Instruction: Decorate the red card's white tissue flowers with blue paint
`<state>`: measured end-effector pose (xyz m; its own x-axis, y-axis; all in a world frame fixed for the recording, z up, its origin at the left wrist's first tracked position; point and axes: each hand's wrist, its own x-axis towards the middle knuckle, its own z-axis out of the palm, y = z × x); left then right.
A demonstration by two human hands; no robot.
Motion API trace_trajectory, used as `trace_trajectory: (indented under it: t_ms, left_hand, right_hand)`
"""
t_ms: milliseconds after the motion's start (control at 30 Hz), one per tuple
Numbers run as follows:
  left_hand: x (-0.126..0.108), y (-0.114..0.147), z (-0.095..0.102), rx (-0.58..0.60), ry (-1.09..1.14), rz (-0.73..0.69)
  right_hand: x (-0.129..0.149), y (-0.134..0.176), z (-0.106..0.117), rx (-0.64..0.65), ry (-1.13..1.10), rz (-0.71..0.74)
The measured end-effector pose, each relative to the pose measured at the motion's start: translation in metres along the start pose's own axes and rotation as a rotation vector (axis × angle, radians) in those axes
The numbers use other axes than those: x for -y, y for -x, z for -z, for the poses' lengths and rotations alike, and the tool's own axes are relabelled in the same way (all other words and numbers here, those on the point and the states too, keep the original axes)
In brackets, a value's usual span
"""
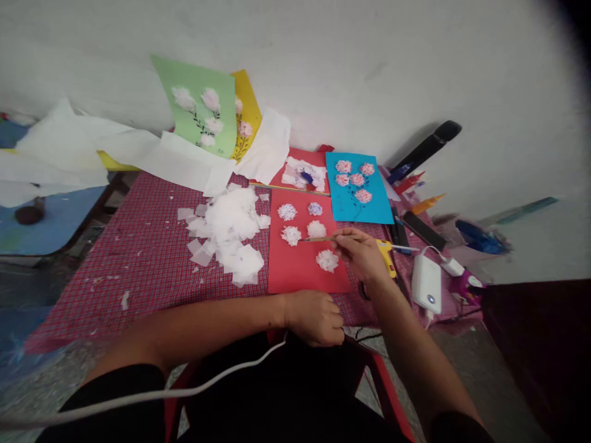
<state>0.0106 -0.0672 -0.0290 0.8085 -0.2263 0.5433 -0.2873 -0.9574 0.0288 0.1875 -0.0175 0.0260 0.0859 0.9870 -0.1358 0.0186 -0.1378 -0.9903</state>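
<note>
At centre, the right hand [357, 249] pinches a brush [319, 239], apparently tinting a paper flower [290, 235], needing steadiness; lower centre, left hand [316, 317], fingers folded.

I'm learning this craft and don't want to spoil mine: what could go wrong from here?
The right hand holds a thin tool with its tip close to a paper flower; a slip might mark the red sheet. The heap of paper squares lies loose beside that sheet, so a careless sweep could scatter it. The white cable runs close to the left hand and might snag.
</note>
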Motion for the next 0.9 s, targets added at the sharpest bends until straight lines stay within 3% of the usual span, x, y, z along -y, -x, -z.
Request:
trace_trajectory:
  t_ms: [133,367,667,900]
  left_hand:
    - [0.0,0.0,-0.001,-0.003,0.0,0.006]
    - [0.0,0.001,-0.003,0.004,0.011,0.014]
    - [0.0,0.003,-0.006,-0.032,0.01,0.016]
    - [0.0,0.001,-0.002,0.032,0.016,0.027]
  right_hand:
    - [0.011,-0.021,0.005,0.112,-0.072,-0.185]
    - [0.007,-0.038,0.013,0.265,-0.114,-0.295]
    - [0.005,-0.049,0.007,0.258,-0.111,-0.355]
    - [0.004,-0.047,0.016,0.252,-0.201,-0.345]
